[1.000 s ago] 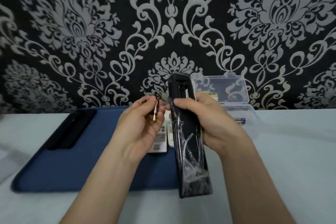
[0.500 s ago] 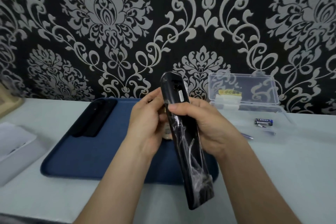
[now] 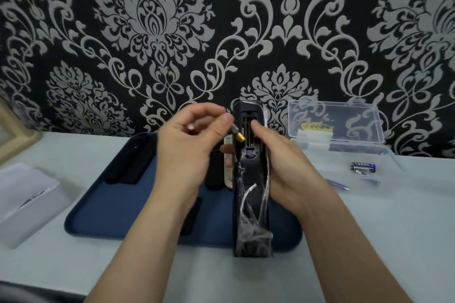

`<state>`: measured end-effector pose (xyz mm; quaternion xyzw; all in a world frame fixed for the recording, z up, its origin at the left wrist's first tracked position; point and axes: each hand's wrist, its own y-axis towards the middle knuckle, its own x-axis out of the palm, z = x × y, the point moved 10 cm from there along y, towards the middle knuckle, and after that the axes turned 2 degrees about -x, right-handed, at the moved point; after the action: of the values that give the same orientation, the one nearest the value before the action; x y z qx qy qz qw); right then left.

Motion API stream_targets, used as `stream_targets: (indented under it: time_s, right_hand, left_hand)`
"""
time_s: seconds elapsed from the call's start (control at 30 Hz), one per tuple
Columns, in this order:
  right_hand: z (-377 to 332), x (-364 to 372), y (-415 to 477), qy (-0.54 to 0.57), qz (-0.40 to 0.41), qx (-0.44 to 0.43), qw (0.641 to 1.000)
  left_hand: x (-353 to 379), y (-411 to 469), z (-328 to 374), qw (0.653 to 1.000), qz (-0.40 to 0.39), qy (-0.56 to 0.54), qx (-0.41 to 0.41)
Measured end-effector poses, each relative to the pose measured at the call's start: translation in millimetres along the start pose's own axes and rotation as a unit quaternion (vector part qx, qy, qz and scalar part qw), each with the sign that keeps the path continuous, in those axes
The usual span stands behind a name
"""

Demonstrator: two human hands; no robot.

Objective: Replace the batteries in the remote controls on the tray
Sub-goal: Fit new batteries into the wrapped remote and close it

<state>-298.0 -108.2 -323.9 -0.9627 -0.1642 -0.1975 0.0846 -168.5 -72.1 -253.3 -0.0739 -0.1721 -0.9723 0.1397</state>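
Centre frame: right hand [image 3: 293,174] is gripping the remote [image 3: 253,204] over the tray [image 3: 103,214], its battery bay open toward the camera and the thumb lying on the bay. Left hand [image 3: 187,152] is pinching a battery [image 3: 238,135] just beside the bay's left edge. At right, a spare battery [image 3: 364,167] is lying on the worktop [image 3: 369,229] near a clear box [image 3: 334,120].

Left hand [image 3: 192,150] pinches a battery [image 3: 240,136]; right hand [image 3: 288,170] grips the remote [image 3: 251,204].

Ahead of me the far wall [image 3: 73,39] wears black wallpaper with big silver damask scrolls, evenly lit. Below it a pale tabletop [image 3: 381,233] runs left to right, with 1 light wooden frame [image 3: 17,136] at far left.
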Motion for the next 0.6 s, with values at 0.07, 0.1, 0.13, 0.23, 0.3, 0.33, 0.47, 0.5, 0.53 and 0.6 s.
stream_targets:
  time_s: [0.07,0.1,0.13,0.23,0.3,0.33,0.47,0.5,0.53,0.6]
  right_hand:
    - [3,3,1,0.021,-0.015,0.009,1.000]
    - [5,4,3,0.028,-0.020,0.013,0.999]
    - [8,4,4,0.031,-0.024,0.016,0.999]
    - [11,3,6,0.034,-0.026,0.018,0.999]
    - [9,5,4,0.037,-0.029,0.012,0.999]
    - [8,6,4,0.042,-0.031,0.010,0.999]
    - [8,2,4,0.036,-0.023,0.011,0.999]
    - [8,0,4,0.033,-0.018,0.010,0.999]
    - [8,-1,5,0.033,-0.014,0.009,0.999]
    - [6,-2,5,0.040,-0.012,0.005,0.999]
  left_hand:
    - [11,-4,0,0.999,-0.023,0.042,0.006]
    - [13,-4,0,0.998,-0.028,0.050,0.002]
    - [14,-4,-1,0.998,-0.030,0.057,-0.004]
    - [15,-4,-7,0.997,-0.034,0.044,-0.052]
    - [16,-6,-16,0.994,-0.033,0.001,-0.106]
    - [15,-6,-21,0.991,-0.028,-0.010,-0.130]
    - [4,-1,-39,0.981,-0.031,0.016,-0.193]
    - [3,0,-41,0.979,-0.040,0.015,-0.201]
    - [3,0,-42,0.978,-0.048,0.008,-0.205]
    - [2,0,-38,0.979,-0.050,0.002,-0.196]
